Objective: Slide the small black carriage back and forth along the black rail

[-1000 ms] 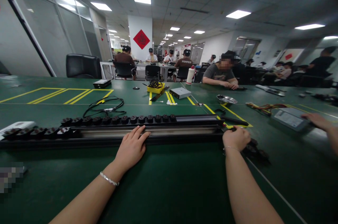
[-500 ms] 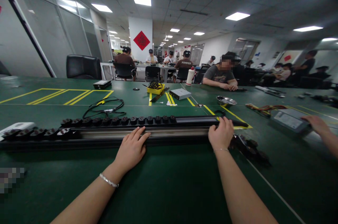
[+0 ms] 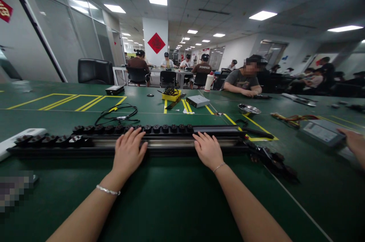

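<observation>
Two long black rails lie side by side across the green table, the front rail (image 3: 168, 151) showing a shiny metal groove. Several black plug-like pieces sit in a row along the rear rail (image 3: 219, 129), and more stand at the front rail's left end. My left hand (image 3: 129, 151) rests on the front rail left of its middle, its fingers spread and reaching toward the rear row. Further right, my right hand (image 3: 208, 149) lies on the same rail with its fingers apart. A pile of black pieces (image 3: 275, 162) is beyond the rail's right end.
Behind the rails lie a coiled black cable (image 3: 121, 114), a yellow tray (image 3: 171, 95), a grey box (image 3: 197, 100) and a metal bowl (image 3: 249, 109). At the right, another person's hand (image 3: 355, 143) touches a metal power unit (image 3: 323, 132). A white strip (image 3: 21, 141) is at left.
My right hand has moved left along the front rail, away from its right end. My left hand has shifted a little left. The view has turned slightly left.
</observation>
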`<state>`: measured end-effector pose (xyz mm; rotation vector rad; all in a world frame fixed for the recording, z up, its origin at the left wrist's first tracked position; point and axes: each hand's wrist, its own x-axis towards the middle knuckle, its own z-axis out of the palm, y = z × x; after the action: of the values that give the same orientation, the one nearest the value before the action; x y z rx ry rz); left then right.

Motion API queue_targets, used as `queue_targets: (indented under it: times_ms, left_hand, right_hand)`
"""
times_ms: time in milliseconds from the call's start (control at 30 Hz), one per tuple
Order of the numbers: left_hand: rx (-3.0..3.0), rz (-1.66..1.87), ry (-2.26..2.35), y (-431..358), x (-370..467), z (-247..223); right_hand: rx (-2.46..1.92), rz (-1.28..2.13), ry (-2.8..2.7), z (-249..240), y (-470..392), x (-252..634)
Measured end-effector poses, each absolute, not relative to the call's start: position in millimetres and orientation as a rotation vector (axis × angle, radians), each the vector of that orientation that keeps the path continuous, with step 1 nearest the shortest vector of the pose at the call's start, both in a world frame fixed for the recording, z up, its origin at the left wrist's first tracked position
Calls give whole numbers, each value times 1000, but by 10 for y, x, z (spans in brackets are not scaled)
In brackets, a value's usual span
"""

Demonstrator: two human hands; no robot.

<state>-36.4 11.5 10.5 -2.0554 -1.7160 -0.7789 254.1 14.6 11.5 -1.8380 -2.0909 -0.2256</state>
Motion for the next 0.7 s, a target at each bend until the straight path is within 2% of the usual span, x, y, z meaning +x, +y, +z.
queue_targets:
  times_ms: [167,300,433,700]
  left_hand:
    - [-1547,-851,-2239,145,-1036,282]
    - [-1224,-936,-2415,146,-1577,254]
    - [-1250,-804,-2635,200,-1833,179]
    - [-1269,-630,-2733,242,-1730,286]
  right_hand:
    - [-1828,-235,-2072,118,142,2538]
    - [-1818,-259,-2062,107,141,2534]
    - [-1817,-274,-2057,104,147,2539]
    - [-1815,-263,-2046,116,145,2532]
